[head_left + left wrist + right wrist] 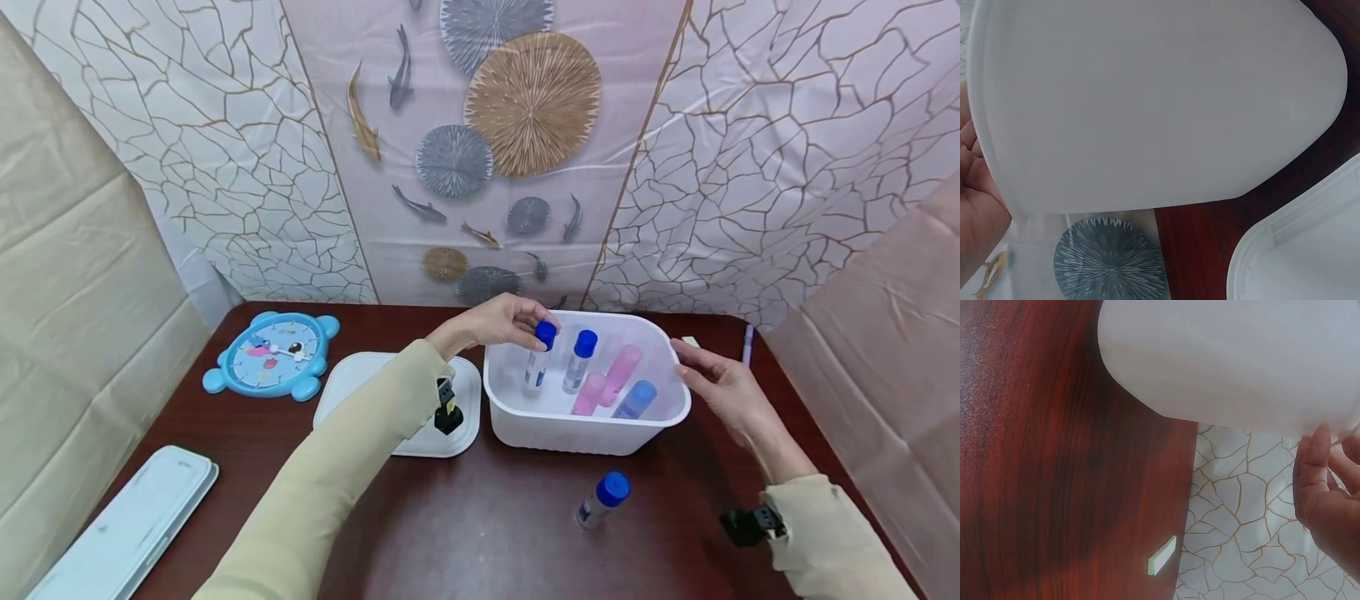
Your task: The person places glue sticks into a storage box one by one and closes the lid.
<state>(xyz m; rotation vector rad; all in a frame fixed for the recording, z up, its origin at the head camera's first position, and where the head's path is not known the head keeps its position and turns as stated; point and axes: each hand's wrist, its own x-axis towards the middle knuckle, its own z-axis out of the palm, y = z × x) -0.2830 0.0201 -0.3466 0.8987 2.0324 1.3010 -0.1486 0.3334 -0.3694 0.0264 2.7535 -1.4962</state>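
In the head view my left hand point(510, 321) pinches the blue cap of a small clear bottle point(537, 367), held upright inside the left part of a white plastic bin point(585, 432). A second clear bottle with a blue cap point(579, 362) stands beside it in the bin. Further right in the bin are two pink cylinders point(621, 372) and a blue one point(635, 400). My right hand point(723, 387) touches the bin's right rim with its fingers fairly straight. Both wrist views show the bin's outer wall point(1160, 112), with the bottles hidden behind it.
One more blue-capped bottle point(602, 500) stands on the dark table in front of the bin. A white lid point(360, 379) lies left of it. Farther left are a blue toy clock point(273, 354) and a white case point(131, 525). A pale green-edged block point(1162, 555) lies behind the right hand.
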